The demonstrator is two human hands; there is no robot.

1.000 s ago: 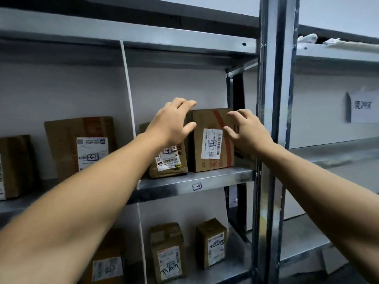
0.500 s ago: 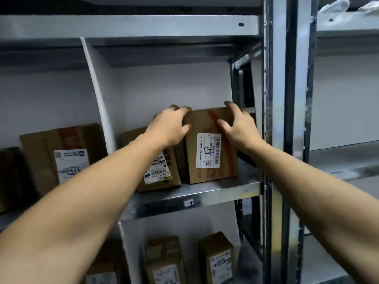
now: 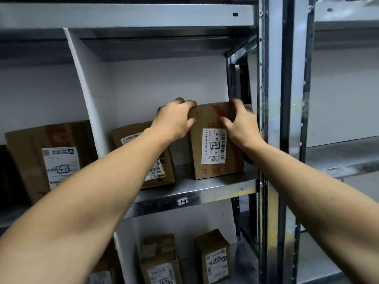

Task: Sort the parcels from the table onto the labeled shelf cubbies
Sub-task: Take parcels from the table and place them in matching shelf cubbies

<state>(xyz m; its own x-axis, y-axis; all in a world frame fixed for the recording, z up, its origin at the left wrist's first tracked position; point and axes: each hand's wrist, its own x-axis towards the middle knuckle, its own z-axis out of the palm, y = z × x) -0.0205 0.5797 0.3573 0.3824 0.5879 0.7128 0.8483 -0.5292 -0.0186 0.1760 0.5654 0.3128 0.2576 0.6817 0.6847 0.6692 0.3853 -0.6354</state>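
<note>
Head view: your left hand (image 3: 174, 121) and right hand (image 3: 241, 125) are both gripping the parcel (image 3: 215, 152), fingers curling over its top edge; it is standing upright on the shelf board (image 3: 205, 193), just beside the post (image 3: 268, 140); you are aiming for base flat, label outward, apart from the neighbouring box (image 3: 164, 173).
</note>
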